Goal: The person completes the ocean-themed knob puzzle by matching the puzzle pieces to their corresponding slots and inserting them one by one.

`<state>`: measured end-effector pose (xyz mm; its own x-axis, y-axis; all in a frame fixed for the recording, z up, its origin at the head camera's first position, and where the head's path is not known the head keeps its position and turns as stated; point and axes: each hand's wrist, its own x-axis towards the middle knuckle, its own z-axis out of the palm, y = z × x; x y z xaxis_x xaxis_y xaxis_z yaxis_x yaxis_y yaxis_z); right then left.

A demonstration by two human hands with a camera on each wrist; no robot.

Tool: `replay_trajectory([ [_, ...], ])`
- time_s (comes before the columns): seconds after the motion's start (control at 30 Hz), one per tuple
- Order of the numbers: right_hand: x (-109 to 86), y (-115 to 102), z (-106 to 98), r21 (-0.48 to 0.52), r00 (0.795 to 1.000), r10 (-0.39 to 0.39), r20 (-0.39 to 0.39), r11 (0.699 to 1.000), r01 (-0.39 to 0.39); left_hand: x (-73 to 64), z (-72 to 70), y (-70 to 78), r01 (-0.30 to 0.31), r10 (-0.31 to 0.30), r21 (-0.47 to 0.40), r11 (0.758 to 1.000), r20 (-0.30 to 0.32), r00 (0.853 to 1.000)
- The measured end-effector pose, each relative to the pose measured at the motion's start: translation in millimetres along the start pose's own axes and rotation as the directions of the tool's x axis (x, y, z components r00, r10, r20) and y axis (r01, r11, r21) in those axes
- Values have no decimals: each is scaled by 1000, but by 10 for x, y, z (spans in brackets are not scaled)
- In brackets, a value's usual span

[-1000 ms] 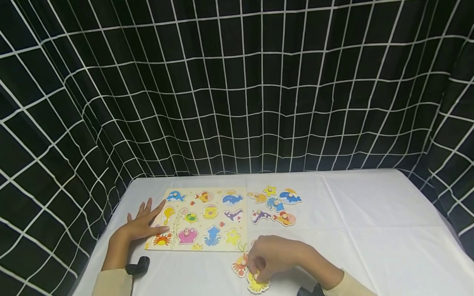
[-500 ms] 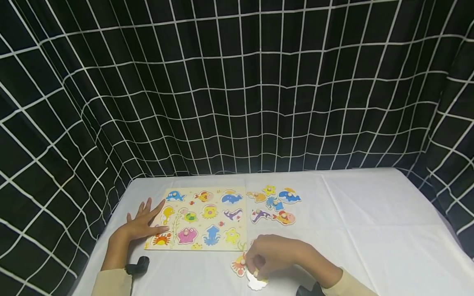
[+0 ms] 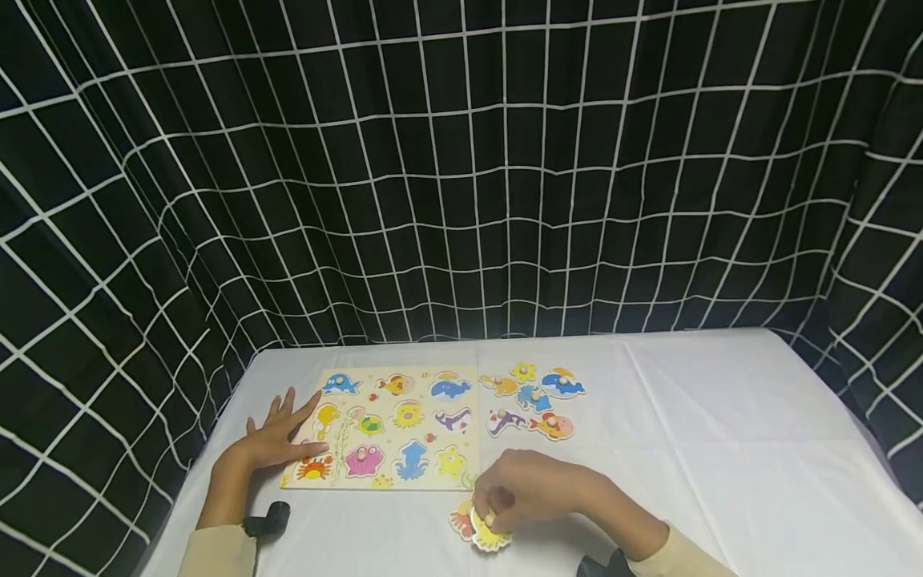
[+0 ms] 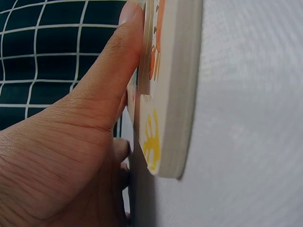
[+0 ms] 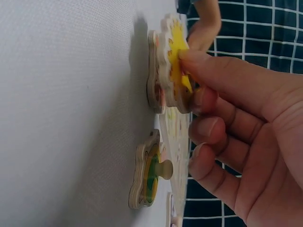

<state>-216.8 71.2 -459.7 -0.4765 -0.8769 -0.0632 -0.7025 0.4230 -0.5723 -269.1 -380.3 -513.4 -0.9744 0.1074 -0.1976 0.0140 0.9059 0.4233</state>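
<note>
My right hand pinches a yellow puzzle piece with a scalloped edge, thumb and index finger at its knob. In the right wrist view the yellow piece is raised on edge, overlapping a red-orange crab piece. That crab piece lies on the cloth in front of the board. My left hand rests with spread fingers on the left side of the sea-animal puzzle board. The thumb lies along the board's edge in the left wrist view.
Several knobbed pieces lie right of the board, among them a blue whale, a purple orca, a red-orange fish and a yellow star. A green turtle piece lies near my right hand. Behind hangs a black grid-patterned curtain.
My right hand has tilted the yellow piece, then shifted it slightly up and left over the crab piece. The left hand stays in place on the board.
</note>
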Motion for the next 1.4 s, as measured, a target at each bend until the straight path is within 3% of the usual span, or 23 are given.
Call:
replay_trajectory([
  [0.1, 20, 6, -7, 6, 999, 24, -45, 1000, -24, -27, -24, 26, 6, -6, -13, 1000, 6, 1000],
  [0.4, 32, -14, -63, 18, 978, 85, -191, 996, -83, 90, 87, -138, 7, -7, 6, 1000, -27, 1000],
  [0.63, 63, -15, -61, -65, 961, 23, -277, 997, -43, 60, 87, -139, 13, -13, 1, 1000, -21, 1000],
  [0.87, 161, -66, -134, -180, 935, 25, -355, 979, -95, 93, 88, -145, 3, -3, 8, 1000, -35, 999],
  [1.0, 254, -85, -182, -202, 924, 7, -383, 975, -91, 97, 85, -158, 6, -6, 12, 1000, -37, 999],
  [1.23, 406, -83, -223, -171, 922, 35, -386, 979, -109, 63, 61, -121, 1, -1, -7, 1000, -25, 1000],
  [1.4, 544, -51, -270, -214, 922, 34, -386, 969, -126, 95, 75, -151, 0, 0, -3, 1000, -31, 1000],
])
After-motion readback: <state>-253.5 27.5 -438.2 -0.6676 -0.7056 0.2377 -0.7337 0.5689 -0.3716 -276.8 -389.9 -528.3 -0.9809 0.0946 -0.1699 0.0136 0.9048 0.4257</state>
